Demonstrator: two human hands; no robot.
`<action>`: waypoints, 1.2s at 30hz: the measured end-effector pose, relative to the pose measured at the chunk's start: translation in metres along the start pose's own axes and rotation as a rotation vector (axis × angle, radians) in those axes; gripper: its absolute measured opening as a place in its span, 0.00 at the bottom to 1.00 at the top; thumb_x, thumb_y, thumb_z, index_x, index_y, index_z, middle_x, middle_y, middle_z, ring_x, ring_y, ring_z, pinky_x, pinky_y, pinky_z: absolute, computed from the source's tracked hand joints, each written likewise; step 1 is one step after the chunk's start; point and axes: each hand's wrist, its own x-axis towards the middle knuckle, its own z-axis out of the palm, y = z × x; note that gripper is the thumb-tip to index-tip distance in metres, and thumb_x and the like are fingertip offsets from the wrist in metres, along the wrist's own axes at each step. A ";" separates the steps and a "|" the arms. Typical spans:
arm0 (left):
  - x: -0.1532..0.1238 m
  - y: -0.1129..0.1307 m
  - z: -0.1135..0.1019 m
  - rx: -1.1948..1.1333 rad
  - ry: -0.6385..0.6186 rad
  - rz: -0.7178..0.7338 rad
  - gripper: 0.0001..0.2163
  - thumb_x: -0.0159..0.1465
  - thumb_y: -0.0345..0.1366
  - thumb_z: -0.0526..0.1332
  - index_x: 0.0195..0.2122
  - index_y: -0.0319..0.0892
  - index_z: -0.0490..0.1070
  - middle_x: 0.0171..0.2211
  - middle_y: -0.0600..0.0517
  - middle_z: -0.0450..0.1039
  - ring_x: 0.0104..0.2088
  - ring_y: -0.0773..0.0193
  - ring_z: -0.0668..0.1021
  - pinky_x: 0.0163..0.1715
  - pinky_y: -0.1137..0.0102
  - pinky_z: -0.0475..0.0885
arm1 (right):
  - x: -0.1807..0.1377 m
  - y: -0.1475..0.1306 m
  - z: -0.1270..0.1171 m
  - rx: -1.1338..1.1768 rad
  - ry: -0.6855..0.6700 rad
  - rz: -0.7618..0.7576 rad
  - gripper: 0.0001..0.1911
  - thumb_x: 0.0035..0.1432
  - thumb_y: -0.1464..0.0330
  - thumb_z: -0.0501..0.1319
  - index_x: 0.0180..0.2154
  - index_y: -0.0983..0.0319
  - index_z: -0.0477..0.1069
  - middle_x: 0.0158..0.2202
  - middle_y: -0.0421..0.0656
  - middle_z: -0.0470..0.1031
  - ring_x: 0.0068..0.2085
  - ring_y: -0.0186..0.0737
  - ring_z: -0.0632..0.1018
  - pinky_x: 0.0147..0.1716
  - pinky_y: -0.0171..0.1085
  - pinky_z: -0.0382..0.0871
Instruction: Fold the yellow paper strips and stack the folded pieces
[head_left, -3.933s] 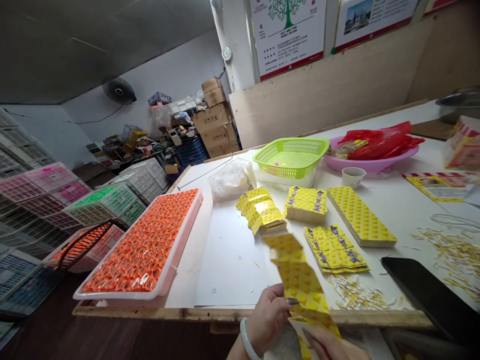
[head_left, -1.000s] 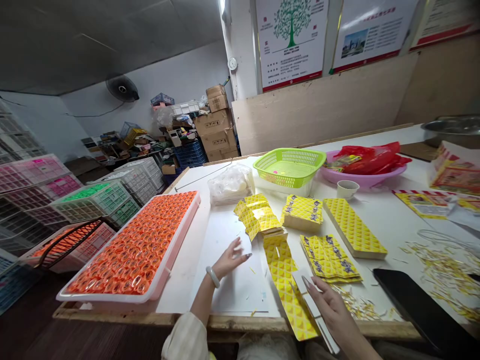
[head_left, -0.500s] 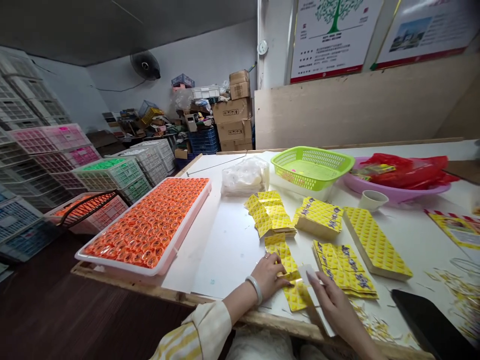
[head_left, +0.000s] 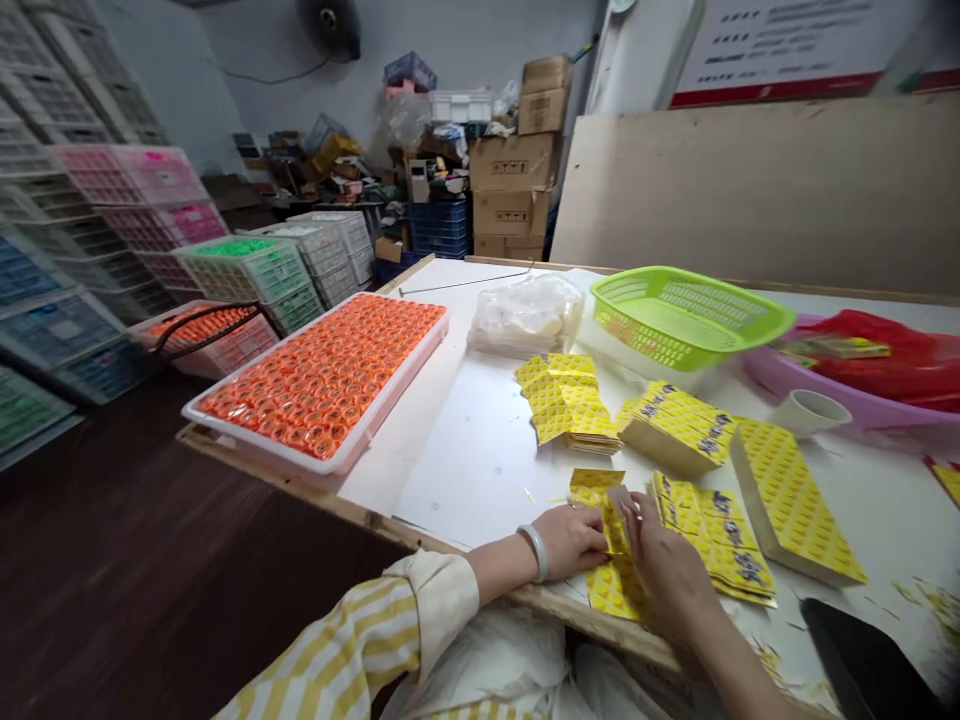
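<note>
My left sleeve (head_left: pixel 352 640) is striped in yellow and off-white, the cloth creased and roomy along the forearm. It ends in a wide, loose cuff (head_left: pixel 444 605), plain off-white. Round that wrist I wear a smooth, pale bangle (head_left: pixel 535 552), rounded and fairly thick. Something small, like a ring, glints on my left fingers (head_left: pixel 590 541), too small to make out. My right forearm (head_left: pixel 724 640) is bare. Rumpled whitish cloth (head_left: pixel 499 655) covers my lap, with yellow stripes below.
</note>
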 end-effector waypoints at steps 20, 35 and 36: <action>0.009 -0.019 -0.033 0.101 0.199 -0.105 0.33 0.50 0.47 0.67 0.56 0.38 0.64 0.55 0.39 0.63 0.54 0.44 0.63 0.54 0.55 0.54 | -0.015 -0.004 0.007 -0.428 0.131 -0.129 0.26 0.66 0.64 0.41 0.59 0.73 0.55 0.13 0.42 0.68 0.14 0.44 0.72 0.15 0.35 0.53; 0.023 -0.020 -0.008 0.240 -0.074 0.057 0.12 0.65 0.40 0.55 0.39 0.44 0.76 0.39 0.49 0.72 0.37 0.63 0.73 0.36 0.68 0.67 | -0.022 -0.003 0.004 -0.412 0.353 -0.139 0.22 0.64 0.64 0.51 0.56 0.70 0.60 0.13 0.38 0.67 0.12 0.37 0.66 0.15 0.32 0.44; 0.024 -0.021 -0.007 0.234 -0.076 0.058 0.12 0.66 0.40 0.54 0.39 0.44 0.76 0.39 0.49 0.72 0.37 0.63 0.73 0.36 0.68 0.67 | -0.022 -0.003 0.004 -0.394 0.345 -0.131 0.23 0.64 0.64 0.51 0.56 0.70 0.59 0.14 0.39 0.67 0.12 0.37 0.66 0.15 0.32 0.44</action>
